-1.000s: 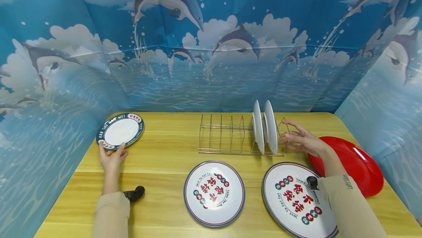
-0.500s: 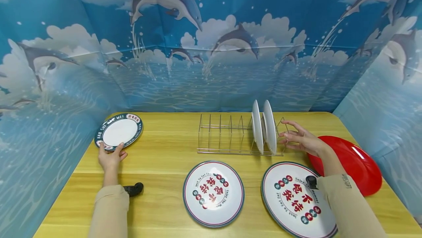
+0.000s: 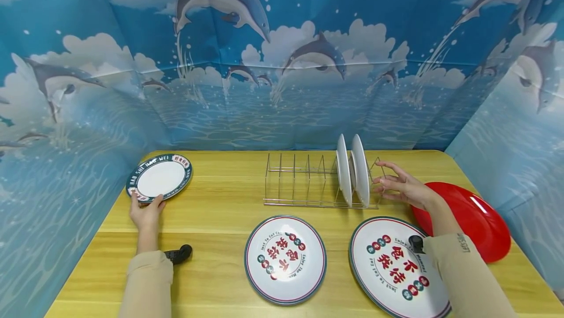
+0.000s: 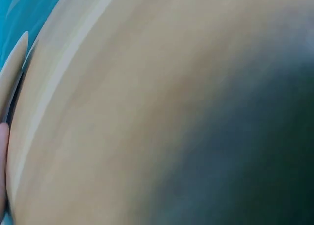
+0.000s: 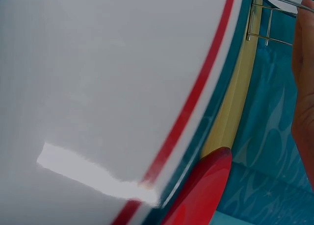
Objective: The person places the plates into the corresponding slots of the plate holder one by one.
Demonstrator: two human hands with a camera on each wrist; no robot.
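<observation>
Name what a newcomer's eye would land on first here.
Probably the blue dolphin backdrop behind the table, then the glossy red plate on the right. Next, the wire rack near the back, two white plates standing toward its right end, beside the right hand. At far left, the left hand is at a green-rimmed plate's near edge.

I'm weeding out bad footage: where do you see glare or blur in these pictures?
Head: mostly sharp, with a white streak on the red plate; left wrist: the tan surface looks soft, the dark lower right too blurred to identify; right wrist: bright glare low on the white plate.
</observation>
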